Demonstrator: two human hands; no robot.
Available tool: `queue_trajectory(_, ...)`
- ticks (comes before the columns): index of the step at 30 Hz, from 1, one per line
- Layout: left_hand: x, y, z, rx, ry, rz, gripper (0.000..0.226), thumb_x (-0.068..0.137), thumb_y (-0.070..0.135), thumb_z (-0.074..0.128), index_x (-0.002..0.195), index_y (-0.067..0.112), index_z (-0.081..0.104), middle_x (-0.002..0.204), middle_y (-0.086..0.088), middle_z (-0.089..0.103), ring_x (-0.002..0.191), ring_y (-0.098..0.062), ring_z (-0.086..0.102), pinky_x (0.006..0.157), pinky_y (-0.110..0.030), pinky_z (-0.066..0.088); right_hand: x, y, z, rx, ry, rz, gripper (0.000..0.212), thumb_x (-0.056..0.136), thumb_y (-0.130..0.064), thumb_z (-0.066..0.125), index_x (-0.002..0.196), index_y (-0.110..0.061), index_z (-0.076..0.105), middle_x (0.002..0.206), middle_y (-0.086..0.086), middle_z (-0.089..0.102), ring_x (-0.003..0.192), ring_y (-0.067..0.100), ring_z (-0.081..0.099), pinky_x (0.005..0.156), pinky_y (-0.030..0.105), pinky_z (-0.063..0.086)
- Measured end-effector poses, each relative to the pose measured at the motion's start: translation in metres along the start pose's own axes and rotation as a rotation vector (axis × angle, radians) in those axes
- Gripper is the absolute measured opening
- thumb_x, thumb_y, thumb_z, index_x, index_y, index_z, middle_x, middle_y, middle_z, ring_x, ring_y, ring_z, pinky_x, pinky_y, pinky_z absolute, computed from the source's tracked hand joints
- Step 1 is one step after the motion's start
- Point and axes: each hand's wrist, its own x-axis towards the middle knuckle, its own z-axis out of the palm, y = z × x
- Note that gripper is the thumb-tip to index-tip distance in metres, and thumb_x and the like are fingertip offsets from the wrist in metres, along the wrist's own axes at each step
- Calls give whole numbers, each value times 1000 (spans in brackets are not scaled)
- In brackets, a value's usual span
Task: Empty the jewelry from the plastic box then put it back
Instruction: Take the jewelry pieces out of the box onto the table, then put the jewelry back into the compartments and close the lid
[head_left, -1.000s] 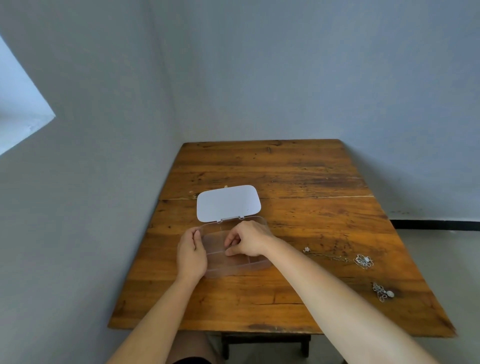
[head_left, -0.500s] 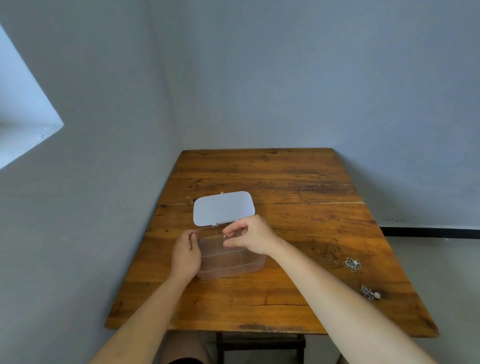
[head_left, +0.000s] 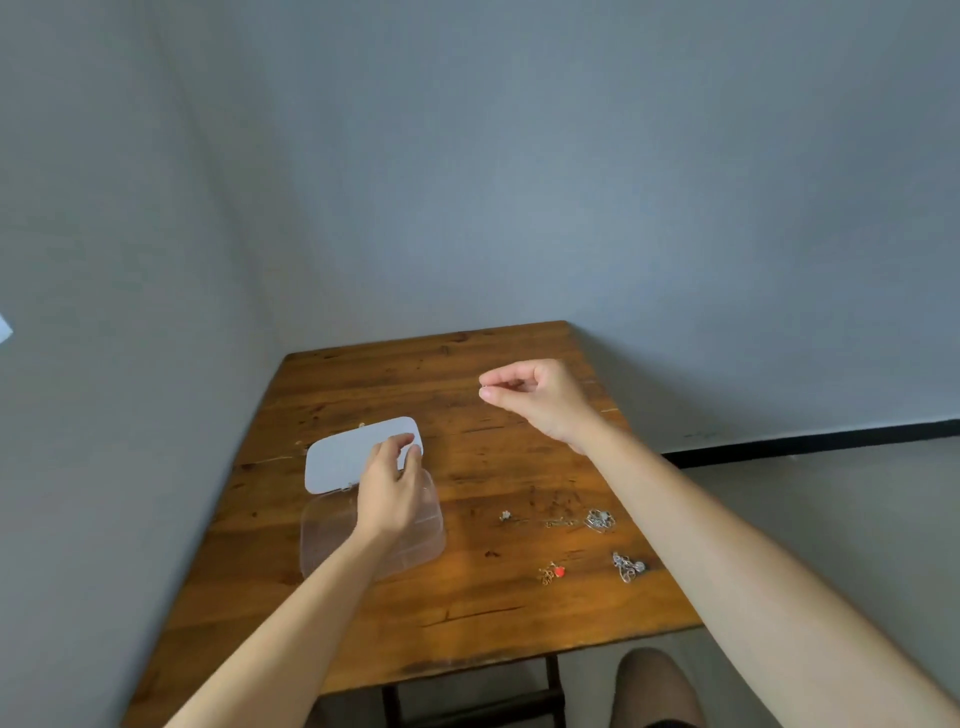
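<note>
A wooden table (head_left: 467, 613) with dark-stained planks stands in a grey-walled corner and carries everything. No brand, label or writing can be read on anything here.

The clear plastic box (head_left: 332, 530) sits under the left hand (head_left: 389, 493), its pale lid (head_left: 343, 457) swung open and lying flat on the far side. The left forearm reaches across the box; the fingers curl at the lid's right corner, thumb and fingertips close together, though whether they actually grip the lid edge cannot be told.

The right hand (head_left: 535, 397) is raised above the table, well to the right of the box and farther away than the left hand. Thumb and forefinger are pinched together on something tiny and thin, too small to identify, with the other fingers curled in.

Jewelry lies on the table below the right forearm, apart from the box: a silver chain cluster (head_left: 599, 519), another silver piece (head_left: 627, 566) nearer the person, a small gold piece with a red bead (head_left: 551, 573), and a tiny pale stud (head_left: 505, 515) nearest the box.
</note>
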Motion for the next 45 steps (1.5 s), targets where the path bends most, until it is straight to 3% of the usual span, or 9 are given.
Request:
queue_trajectory(5, -36, 10, 50, -65, -169, 60, 37, 102, 35, 45, 131, 15, 55, 129, 0, 58, 116, -11, 52, 98, -26, 40, -15, 36, -27, -29, 43, 93, 11, 84, -25, 78, 93, -32, 77, 98, -10, 77, 95, 8, 71, 92, 33, 57)
queue_trajectory(12, -80, -27, 78, -8, -310, -9, 38, 99, 36, 51, 135, 22, 52, 135, 7, 54, 122, -7, 50, 103, -23, 40, -49, 127, -9, -284, -89, 337, 34, 88, -18, 72, 122, -21, 69, 121, -1, 70, 107, 12, 64, 101, 31, 49)
queue_trajectory(18, -80, -26, 82, 45, -343, 15, 43, 93, 41, 61, 131, 22, 56, 144, 5, 46, 130, -11, 43, 107, -23, 35, -63, 141, -16, -319, 30, 299, 31, 93, -14, 65, 123, -22, 66, 120, -4, 68, 103, 7, 61, 94, 23, 47)
queue_trajectory(22, -94, -22, 95, 111, -358, 50, 40, 89, 47, 63, 124, 28, 59, 149, 5, 43, 148, -17, 18, 119, -38, 18, -87, 141, -30, -318, 111, 263, 28, 93, -14, 64, 119, -23, 69, 115, -7, 68, 101, 6, 61, 86, 15, 45)
queue_trajectory(24, -104, -19, 101, 135, -350, 90, 41, 86, 54, 62, 121, 31, 61, 147, 8, 44, 147, -18, 19, 120, -40, 19, -108, 148, -33, -338, 128, 280, 25, 93, -18, 65, 117, -25, 69, 113, -6, 67, 100, 5, 61, 84, 15, 46)
queue_trajectory(27, -119, -16, 107, 242, -331, 196, 49, 82, 69, 54, 119, 37, 62, 147, 9, 43, 144, -18, 26, 122, -45, 21, -144, 160, -38, -460, 209, 295, 23, 92, -36, 64, 114, -28, 69, 106, -9, 60, 99, 10, 61, 85, 29, 52)
queue_trajectory(33, -125, -12, 107, 350, -309, 239, 45, 82, 68, 57, 115, 40, 67, 150, 5, 42, 145, -19, 27, 124, -43, 11, -186, 177, -27, -610, 238, 309, 57, 82, -62, 65, 124, -23, 69, 109, -3, 55, 105, 18, 55, 89, 34, 48)
queue_trajectory(38, -123, -10, 109, 297, -293, 175, 21, 82, 55, 68, 96, 41, 74, 145, 4, 49, 140, -20, 33, 119, -47, 24, -186, 181, -11, -622, 414, 205, 23, 83, -36, 78, 101, -22, 80, 90, -2, 68, 85, 21, 63, 77, 35, 47)
queue_trajectory(45, -118, -11, 110, 259, -294, 126, 13, 81, 48, 73, 81, 35, 75, 143, 5, 51, 137, -21, 35, 117, -44, 27, -181, 175, -7, -628, 377, 206, 13, 86, -25, 76, 94, -15, 78, 88, 5, 72, 81, 26, 65, 73, 36, 51)
